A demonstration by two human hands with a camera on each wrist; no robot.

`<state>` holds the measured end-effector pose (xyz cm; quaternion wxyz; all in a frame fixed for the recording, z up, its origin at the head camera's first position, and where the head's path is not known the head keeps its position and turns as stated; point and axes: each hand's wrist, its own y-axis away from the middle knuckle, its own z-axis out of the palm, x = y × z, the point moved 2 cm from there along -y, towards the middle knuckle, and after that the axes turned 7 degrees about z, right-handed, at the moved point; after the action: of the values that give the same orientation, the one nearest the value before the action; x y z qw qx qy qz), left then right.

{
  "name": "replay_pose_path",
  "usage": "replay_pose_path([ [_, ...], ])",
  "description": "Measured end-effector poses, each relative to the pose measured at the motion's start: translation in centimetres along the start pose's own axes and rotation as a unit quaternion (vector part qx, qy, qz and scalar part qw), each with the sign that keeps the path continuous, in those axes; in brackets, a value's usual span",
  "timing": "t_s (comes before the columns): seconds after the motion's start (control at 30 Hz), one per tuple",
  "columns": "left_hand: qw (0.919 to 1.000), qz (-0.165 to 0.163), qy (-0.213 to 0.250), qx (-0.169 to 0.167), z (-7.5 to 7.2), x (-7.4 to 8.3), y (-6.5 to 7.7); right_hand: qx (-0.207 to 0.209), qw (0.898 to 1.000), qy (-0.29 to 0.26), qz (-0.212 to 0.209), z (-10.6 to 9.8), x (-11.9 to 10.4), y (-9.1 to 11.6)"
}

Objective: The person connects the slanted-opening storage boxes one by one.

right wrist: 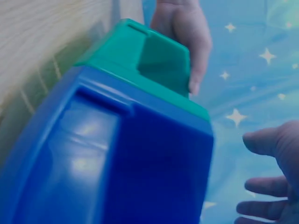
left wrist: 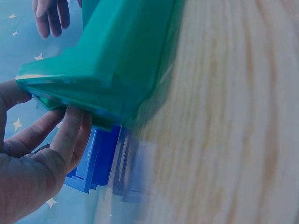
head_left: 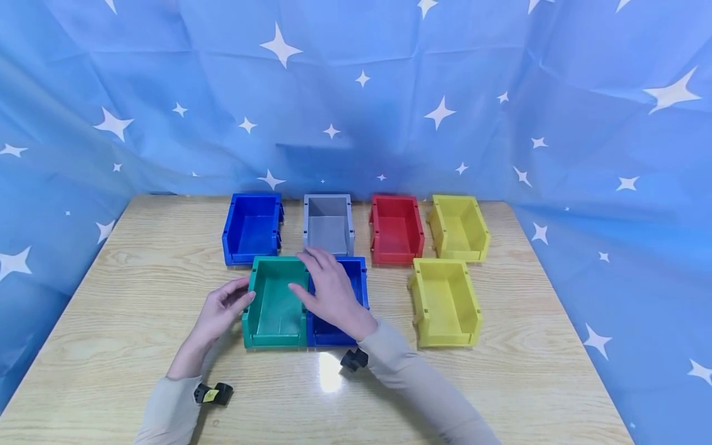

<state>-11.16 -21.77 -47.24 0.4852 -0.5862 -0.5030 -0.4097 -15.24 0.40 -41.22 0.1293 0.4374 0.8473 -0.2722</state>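
1. Your wood-grain table point(head_left: 278, 402) shows glare point(head_left: 330, 372) front-right of the green bin point(head_left: 278, 303).
2. Your left hand point(head_left: 222, 311) touches the green bin's left rim; I cannot tell whether it grasps.
3. Your right hand point(head_left: 332, 293), released, hovers above the blue bin point(head_left: 334, 332) touching the green bin's right side.
4. Behind the green bin, you face 4 bins point(head_left: 328, 227), then star-patterned cloth point(head_left: 356, 111).

Head view bright, glare point(head_left: 330, 372) on table point(head_left: 517, 371); wrist views softly blurred.

Head view high, angled down, wrist views close, tilted — green bin point(head_left: 278, 298) in all
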Motion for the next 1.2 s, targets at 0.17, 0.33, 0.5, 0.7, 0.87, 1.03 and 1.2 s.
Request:
replay_pose_path([
  [0.17, 1.0000, 0.004, 0.004, -0.001, 0.0, 0.0, 0.1, 0.035, 0.999, -0.018, 0.001, -1.1, 0.4, 0.3],
  [0.33, 1.0000, 0.003, 0.007, -0.003, 0.0, -0.1, 0.2, 0.056, 0.998, -0.021, 0.023, -2.2, 1.0, 0.9],
  [0.5, 0.9999, 0.003, 0.009, -0.006, 0.0, 0.0, 0.2, 0.053, 0.996, -0.037, 0.056, -3.2, 1.7, 1.6],
  [0.7, 1.0000, 0.002, 0.004, -0.004, 0.0, 0.0, 0.2, 0.049, 0.995, -0.037, 0.082, -4.1, 2.9, 2.5],
  [0.87, 1.0000, 0.001, 0.000, -0.002, 0.1, -0.1, 0.2, 0.058, 0.992, -0.033, 0.106, -4.7, 4.1, 3.2],
  [1.03, 1.0000, -0.001, -0.006, 0.000, 0.1, -0.1, 0.2, 0.062, 0.991, -0.037, 0.116, -5.6, 5.5, 3.8],
  [1.2, 1.0000, -0.003, -0.008, -0.001, 0.0, -0.1, 0.2, 0.085, 0.987, -0.038, 0.133, -7.1, 7.1, 4.6],
])
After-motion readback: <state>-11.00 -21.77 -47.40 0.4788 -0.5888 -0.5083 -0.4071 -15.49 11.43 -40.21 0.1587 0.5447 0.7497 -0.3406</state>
